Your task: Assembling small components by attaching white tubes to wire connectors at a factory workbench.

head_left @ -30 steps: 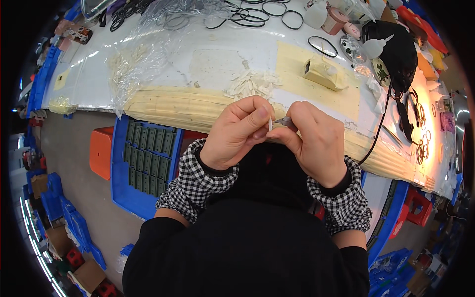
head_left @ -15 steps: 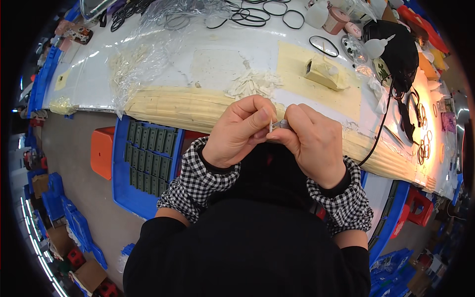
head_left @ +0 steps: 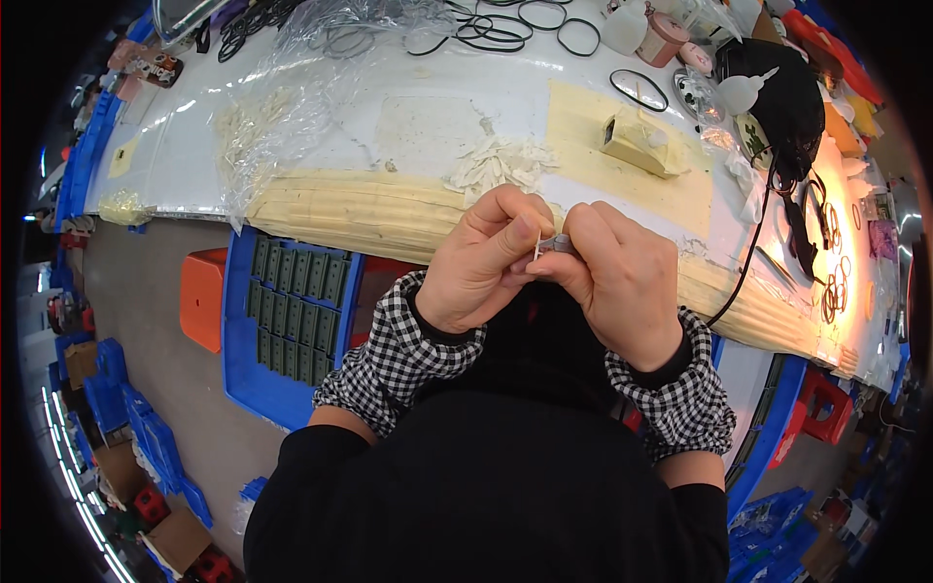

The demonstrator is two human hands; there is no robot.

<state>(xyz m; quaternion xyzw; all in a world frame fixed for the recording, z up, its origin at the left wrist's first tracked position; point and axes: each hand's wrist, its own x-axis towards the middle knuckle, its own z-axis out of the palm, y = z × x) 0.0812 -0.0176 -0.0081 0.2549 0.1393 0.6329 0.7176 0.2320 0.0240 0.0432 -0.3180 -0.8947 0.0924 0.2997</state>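
Observation:
Both my hands meet above the table's near edge, fingertips almost touching. Between the thumb and index finger of my left hand (head_left: pixel 486 262) is a thin white strip (head_left: pixel 537 245), seen edge-on. A small grey piece (head_left: pixel 558 243) is pinched in my right hand (head_left: pixel 627 282), its end close against the strip. The fingers cover most of both pieces, so their exact kind cannot be made out. Just beyond my hands lies a heap of crumpled white scraps (head_left: pixel 501 160). To its right stands a pale yellow block (head_left: pixel 641 148) with a dark opening in one end.
Yellowish padding (head_left: pixel 340 206) runs along the table's front edge. Clear plastic film (head_left: pixel 262 136) and black cord loops (head_left: pixel 491 29) lie at the back. A blue crate (head_left: pixel 233 360) of dark green blocks and an orange stool (head_left: pixel 202 299) stand left below. Bottles and a black bag (head_left: pixel 768 97) crowd the right.
My left hand has shifted slightly to the right, and its wrist has turned a little. The right hand has moved only slightly. Both pinches are kept.

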